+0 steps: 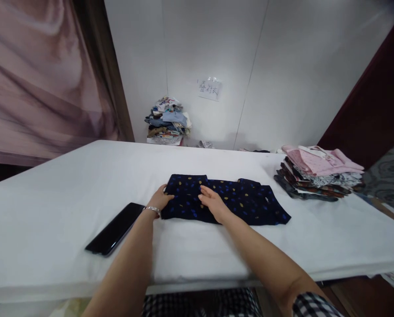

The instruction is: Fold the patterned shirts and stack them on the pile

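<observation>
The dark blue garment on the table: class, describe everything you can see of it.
The dark blue garment is soft cloth, navy with small yellow and brighter blue spots. It lies flat and partly folded on the white table, its left part doubled over into a neat block, its right part spreading wider. The left hand rests at its left edge; the right hand presses flat on its middle. A black phone lies apart to its left, and a stack of folded clothes sits apart to its right.
</observation>
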Tool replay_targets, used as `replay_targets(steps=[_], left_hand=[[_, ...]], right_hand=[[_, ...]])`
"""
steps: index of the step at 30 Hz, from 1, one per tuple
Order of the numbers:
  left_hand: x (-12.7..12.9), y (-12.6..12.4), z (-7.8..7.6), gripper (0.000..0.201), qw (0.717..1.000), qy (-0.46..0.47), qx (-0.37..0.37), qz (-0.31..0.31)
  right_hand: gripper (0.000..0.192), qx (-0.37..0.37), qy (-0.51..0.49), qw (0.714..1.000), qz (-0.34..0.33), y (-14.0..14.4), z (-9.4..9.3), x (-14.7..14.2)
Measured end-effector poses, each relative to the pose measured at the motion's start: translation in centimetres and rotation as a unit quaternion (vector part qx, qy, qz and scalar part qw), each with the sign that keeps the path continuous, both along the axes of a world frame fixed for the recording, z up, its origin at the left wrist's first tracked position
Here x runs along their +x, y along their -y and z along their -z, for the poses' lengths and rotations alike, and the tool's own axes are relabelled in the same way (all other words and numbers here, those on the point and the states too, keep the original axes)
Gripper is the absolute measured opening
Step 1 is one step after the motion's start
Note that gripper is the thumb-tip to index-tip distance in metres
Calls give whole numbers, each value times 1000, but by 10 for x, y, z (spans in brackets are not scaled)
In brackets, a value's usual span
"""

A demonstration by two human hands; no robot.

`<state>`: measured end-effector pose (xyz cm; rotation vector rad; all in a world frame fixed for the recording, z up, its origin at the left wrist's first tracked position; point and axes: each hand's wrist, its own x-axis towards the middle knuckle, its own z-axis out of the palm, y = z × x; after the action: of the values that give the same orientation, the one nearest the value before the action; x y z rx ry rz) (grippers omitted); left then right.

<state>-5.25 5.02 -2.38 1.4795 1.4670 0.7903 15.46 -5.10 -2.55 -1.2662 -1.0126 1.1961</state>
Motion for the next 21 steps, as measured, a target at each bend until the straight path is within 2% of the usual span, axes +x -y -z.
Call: replay_targets(steps=[3,6,10,12,14,17,19,21], left_hand=[[1,3,-5,70,999,0,-13,-35],[3,5,-14,63,999,10,-10,-42],[16,4,-36,58,999,4,26,-22],[35,6,-53,62,999,7,51,-7],[66,16,-72,66,996,28,75,25],[120,38,-93,75,983,90,75,139],[148,50,-96,77,969,126,57,207],[161,54,-86,72,971,119,70,196]], right_hand=[[59,-10,-33,999,11,8,2,4],[57,-38,-97,994,16,13,7,8],[58,-63,-200,978,24,13,5,18],[58,-68,-233,970,14,13,-1,23],[58,-60,-256,965,11,13,-10,31],[60,-10,-265,963,39,16,-23,53],[64,31,-248,966,64,19,-28,74],[67,40,-217,971,90,22,-28,95]])
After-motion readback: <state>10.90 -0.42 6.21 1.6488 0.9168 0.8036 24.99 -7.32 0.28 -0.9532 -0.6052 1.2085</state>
